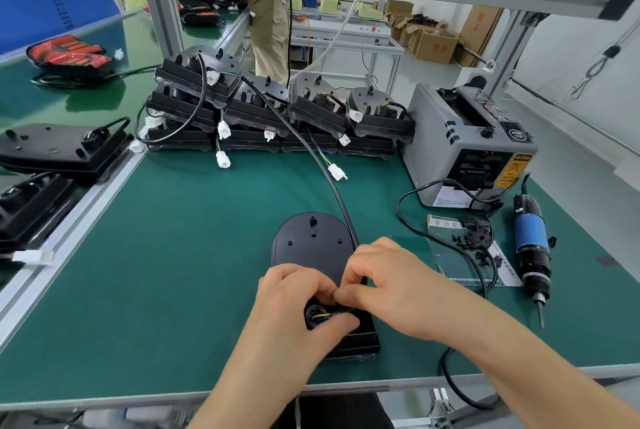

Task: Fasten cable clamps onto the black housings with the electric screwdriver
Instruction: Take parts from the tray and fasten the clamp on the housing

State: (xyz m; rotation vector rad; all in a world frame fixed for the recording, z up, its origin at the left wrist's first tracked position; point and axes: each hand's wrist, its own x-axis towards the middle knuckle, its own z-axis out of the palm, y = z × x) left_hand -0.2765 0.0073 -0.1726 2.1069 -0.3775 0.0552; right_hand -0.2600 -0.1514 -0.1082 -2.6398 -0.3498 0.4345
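Here | left hand [298, 307], right hand [394, 285] hold black housing [311, 245] | pinched part hidden

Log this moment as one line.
left hand: grips cable on black housing | right hand: pinches cable | electric screwdriver: on mat, untouched
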